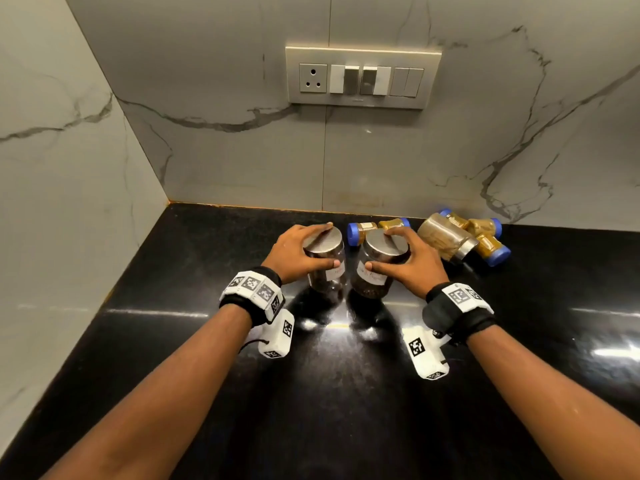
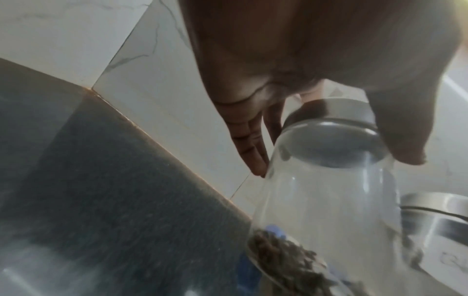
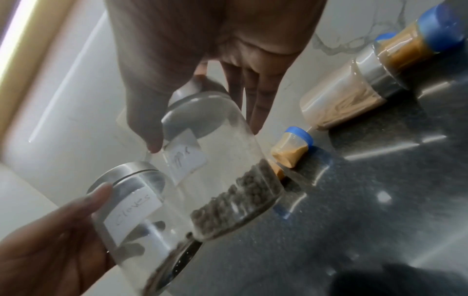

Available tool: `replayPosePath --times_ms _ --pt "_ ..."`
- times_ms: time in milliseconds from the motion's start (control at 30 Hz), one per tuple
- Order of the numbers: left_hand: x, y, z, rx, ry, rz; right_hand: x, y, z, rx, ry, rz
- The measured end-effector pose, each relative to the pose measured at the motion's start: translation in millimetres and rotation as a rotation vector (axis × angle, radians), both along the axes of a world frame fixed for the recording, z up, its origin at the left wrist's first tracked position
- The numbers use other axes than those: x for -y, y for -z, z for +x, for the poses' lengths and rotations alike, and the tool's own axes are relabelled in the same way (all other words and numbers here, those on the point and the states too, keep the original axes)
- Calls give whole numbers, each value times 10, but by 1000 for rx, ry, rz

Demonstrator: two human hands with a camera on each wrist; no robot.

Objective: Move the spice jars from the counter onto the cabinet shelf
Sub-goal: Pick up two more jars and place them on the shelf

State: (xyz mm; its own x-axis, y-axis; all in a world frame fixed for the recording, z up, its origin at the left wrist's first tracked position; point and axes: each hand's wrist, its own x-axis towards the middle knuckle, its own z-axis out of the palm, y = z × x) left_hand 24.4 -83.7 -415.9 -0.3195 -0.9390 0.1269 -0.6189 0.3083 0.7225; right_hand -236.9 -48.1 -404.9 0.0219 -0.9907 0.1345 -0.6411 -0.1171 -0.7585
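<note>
Two clear spice jars with silver lids hold dark spices on the black counter (image 1: pixel 194 341). My left hand (image 1: pixel 330 244) grips the left jar (image 1: pixel 327 271) from above, fingers over the lid and thumb on the glass. Its label reads "Cloves" in the right wrist view (image 3: pixel 131 208). My right hand (image 1: pixel 379 249) grips the right jar (image 1: pixel 372 278) the same way. The right wrist view shows that jar (image 3: pixel 228 170) tilted, with peppercorn-like grains at its bottom. Whether either jar is off the counter I cannot tell. The cabinet shelf is out of view.
Behind the hands lie several small blue-capped jars of yellow-brown powder (image 1: pixel 360 232) and a larger silver-lidded jar on its side (image 1: pixel 445 239). Marble walls close off the back and left. A switch panel (image 1: pixel 362 77) hangs on the back wall.
</note>
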Motion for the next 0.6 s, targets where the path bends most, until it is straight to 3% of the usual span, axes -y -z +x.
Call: replayPosePath --times_ms 167,433,600 --pt "107 -420 125 -313 -31 135 30 -278 41 167 83 -13" --pt "-134 -1177 85 -375 83 85 -190 -946 -21 128 -28 -108" --pt "-439 -1719 -21 -305 176 2 -527 -1547 -96 90 -103 -246"
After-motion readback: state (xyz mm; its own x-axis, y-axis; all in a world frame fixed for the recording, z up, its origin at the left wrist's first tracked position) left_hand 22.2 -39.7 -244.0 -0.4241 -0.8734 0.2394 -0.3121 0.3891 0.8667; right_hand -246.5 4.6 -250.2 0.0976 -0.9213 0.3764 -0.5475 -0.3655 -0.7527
